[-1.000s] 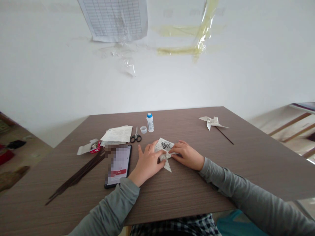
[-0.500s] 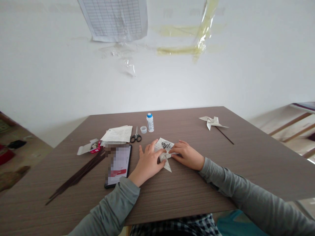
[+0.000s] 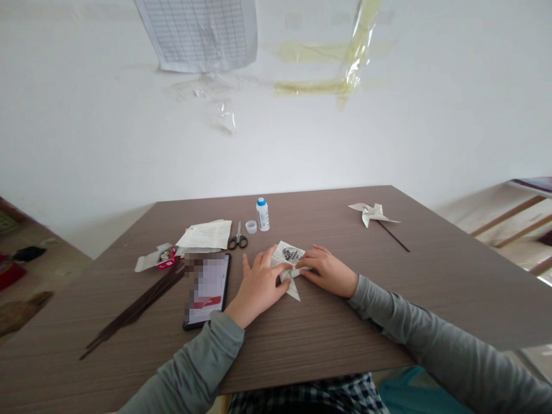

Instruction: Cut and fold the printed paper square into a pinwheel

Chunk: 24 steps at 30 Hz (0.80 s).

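Observation:
A partly folded paper pinwheel (image 3: 290,253), made of printed paper, lies on the table between my hands. My left hand (image 3: 262,282) presses its left side, thumb and index finger closing on the paper near the middle. From the right, my right hand (image 3: 330,273) has its fingertips on the folded centre, beside my left index finger. One pointed blade sticks out toward me below the fingers. Part of the folded centre is hidden under the fingertips.
On the brown table (image 3: 345,345) are a phone (image 3: 211,290), dark sticks (image 3: 138,305), a small red box (image 3: 166,257), paper sheets (image 3: 204,234), scissors (image 3: 238,238), a clear cap (image 3: 251,226) and a blue-capped bottle (image 3: 263,215). A pinwheel on a stick (image 3: 374,214) lies at the back right.

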Tool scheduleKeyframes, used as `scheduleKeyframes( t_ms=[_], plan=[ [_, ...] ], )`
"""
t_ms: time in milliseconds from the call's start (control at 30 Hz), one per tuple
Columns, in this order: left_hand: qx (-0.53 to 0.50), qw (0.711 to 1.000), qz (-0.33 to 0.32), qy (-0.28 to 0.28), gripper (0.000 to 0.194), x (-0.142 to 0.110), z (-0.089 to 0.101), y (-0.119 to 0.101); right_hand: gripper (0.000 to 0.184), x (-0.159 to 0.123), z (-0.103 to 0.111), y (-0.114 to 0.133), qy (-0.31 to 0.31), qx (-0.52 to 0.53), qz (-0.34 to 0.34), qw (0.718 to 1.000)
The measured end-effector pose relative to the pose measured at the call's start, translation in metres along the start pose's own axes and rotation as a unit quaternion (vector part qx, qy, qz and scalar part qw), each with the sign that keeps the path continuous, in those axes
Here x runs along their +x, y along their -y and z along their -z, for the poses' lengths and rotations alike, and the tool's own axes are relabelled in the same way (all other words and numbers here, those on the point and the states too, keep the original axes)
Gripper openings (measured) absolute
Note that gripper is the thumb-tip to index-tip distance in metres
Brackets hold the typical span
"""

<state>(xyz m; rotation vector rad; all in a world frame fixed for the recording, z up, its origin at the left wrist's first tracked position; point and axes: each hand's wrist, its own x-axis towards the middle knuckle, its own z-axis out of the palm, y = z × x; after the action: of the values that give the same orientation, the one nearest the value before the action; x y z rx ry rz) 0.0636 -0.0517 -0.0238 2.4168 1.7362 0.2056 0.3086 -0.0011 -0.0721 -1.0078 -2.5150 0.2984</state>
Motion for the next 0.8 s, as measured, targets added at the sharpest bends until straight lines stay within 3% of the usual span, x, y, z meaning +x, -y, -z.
scheduleKeyframes(
  t_ms=[800],
  plan=[
    [-0.021,0.999,0.033,-0.003,0.037,-0.0004,0.0012,0.0030,0.020,-0.0025,-0.0031,-0.0047,-0.029,-0.003,0.033,0.999]
  ],
)
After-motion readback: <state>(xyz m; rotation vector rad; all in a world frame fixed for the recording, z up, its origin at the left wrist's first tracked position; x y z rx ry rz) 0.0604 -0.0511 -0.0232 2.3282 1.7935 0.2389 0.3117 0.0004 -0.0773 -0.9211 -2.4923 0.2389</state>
